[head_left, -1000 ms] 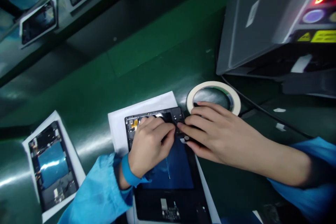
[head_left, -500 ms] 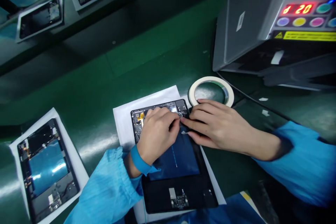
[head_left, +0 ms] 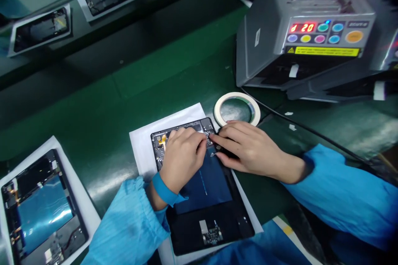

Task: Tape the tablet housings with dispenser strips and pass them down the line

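Observation:
An opened tablet [head_left: 205,203], dark frame with a blue battery panel, lies on a white sheet [head_left: 141,145] on the green belt. My left hand [head_left: 182,157] rests on the tablet's upper part, fingers curled and pressing near its top edge. My right hand [head_left: 245,149] comes in from the right, its fingertips meeting the left hand's at the tablet's top right corner. A small pale scrap, perhaps tape, sits just under the right fingers. What the fingertips pinch is too small to tell.
A ring of pale tape [head_left: 236,107] lies just beyond my right hand. A grey tape dispenser machine [head_left: 280,33] with a red display stands at the back right, its cable [head_left: 311,130] crossing the belt. Another opened tablet [head_left: 40,211] lies at the left, more along the far belt [head_left: 40,29].
The view has shifted, showing more of the machine. Both hands stay at the tablet's top right corner with only small finger movement.

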Available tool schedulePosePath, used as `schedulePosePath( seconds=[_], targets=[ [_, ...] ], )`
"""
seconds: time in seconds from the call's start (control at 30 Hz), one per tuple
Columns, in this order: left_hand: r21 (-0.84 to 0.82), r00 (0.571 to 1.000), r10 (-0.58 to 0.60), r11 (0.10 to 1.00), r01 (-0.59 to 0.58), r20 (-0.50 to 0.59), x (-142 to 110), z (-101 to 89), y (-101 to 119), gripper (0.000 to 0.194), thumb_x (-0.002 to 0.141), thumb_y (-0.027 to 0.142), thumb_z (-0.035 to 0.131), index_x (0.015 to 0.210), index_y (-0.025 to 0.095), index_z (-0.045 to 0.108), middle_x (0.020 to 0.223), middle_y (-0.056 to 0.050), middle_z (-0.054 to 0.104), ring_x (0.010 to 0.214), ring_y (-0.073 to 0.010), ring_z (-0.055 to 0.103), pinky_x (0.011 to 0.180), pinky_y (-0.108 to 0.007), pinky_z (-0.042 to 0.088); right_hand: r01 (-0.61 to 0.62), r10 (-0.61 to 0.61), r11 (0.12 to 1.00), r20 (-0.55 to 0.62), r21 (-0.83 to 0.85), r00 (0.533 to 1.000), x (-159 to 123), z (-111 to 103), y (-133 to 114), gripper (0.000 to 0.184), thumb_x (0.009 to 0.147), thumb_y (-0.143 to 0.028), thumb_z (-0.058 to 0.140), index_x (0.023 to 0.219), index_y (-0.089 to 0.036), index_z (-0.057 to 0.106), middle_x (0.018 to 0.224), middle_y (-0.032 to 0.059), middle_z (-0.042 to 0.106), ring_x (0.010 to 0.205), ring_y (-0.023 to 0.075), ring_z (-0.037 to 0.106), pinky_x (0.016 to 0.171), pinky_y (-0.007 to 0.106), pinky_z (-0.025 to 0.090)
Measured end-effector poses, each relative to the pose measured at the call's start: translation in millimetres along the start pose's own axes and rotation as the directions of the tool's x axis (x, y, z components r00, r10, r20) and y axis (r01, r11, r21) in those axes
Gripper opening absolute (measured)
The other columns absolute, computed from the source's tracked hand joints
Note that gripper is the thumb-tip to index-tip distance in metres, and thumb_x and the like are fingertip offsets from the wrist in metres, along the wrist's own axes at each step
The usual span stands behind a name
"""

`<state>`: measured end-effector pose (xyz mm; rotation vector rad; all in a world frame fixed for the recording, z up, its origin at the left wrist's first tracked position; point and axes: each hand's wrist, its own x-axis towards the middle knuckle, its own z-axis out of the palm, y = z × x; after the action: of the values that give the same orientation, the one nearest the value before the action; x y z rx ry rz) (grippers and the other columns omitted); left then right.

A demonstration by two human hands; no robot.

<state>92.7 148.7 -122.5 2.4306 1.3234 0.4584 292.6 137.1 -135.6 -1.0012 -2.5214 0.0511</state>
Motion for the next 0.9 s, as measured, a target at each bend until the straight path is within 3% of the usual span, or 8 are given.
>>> schedulePosePath(
  seconds=[0.37, 0.53, 0.7, 0.9],
  targets=[
    [-0.005, 1.0, -0.015, 1.0, 0.015, 0.015, 0, 0.2, 0, 0.014, 0.092, 0.02, 0.052, 0.083, 0.018, 0.063, 0.077, -0.002, 0.059, 0.075, -0.0182, 0.051, 0.068, -0.033, 0.034, -0.062, 0.058, 0.995, 0.058, 0.077, 0.997, 2, -1, 0, 0.03, 0.088, -0.026, 0.053, 0.11, -0.011, 0.063, 0.09, 0.0094, 0.063, 0.089, 0.0224, 0.055, 0.087, 0.043, 0.05],
    [-0.003, 1.0, -0.024, 1.0, 0.024, 0.017, 1, 0.2, 1, 0.013, 0.091, 0.019, 0.053, 0.083, 0.018, 0.063, 0.077, -0.002, 0.06, 0.074, -0.0177, 0.051, 0.068, -0.033, 0.035, -0.034, 0.031, 0.992, 0.024, 0.122, 0.999, 6, -10, 3, 0.024, 0.088, -0.025, 0.053, 0.105, -0.011, 0.064, 0.088, 0.0084, 0.065, 0.086, 0.0207, 0.059, 0.073, 0.034, 0.051],
    [-0.014, 1.0, -0.02, 1.0, 0.02, 0.013, 2, -0.3, 1, 0.014, 0.091, 0.018, 0.053, 0.081, 0.018, 0.063, 0.076, -0.002, 0.06, 0.073, -0.0178, 0.051, 0.066, -0.033, 0.034, -0.03, 0.015, 0.994, -0.141, -0.102, 0.99, 19, -12, 14, 0.018, 0.084, -0.018, 0.057, 0.1, -0.013, 0.066, 0.084, 0.0041, 0.068, 0.072, 0.016, 0.062, 0.061, 0.029, 0.047],
    [-0.023, 0.999, -0.031, 0.999, 0.031, 0.015, 2, 0.1, 1, 0.015, 0.091, 0.018, 0.053, 0.081, 0.018, 0.063, 0.076, -0.002, 0.059, 0.073, -0.0182, 0.05, 0.066, -0.034, 0.034, -0.024, 0.001, 0.985, -0.14, -0.168, 0.99, 26, -3, 19, 0.012, 0.082, -0.017, 0.059, 0.091, -0.015, 0.066, 0.08, 0.0015, 0.069, 0.068, 0.0134, 0.061, 0.058, 0.027, 0.044]
  ],
)
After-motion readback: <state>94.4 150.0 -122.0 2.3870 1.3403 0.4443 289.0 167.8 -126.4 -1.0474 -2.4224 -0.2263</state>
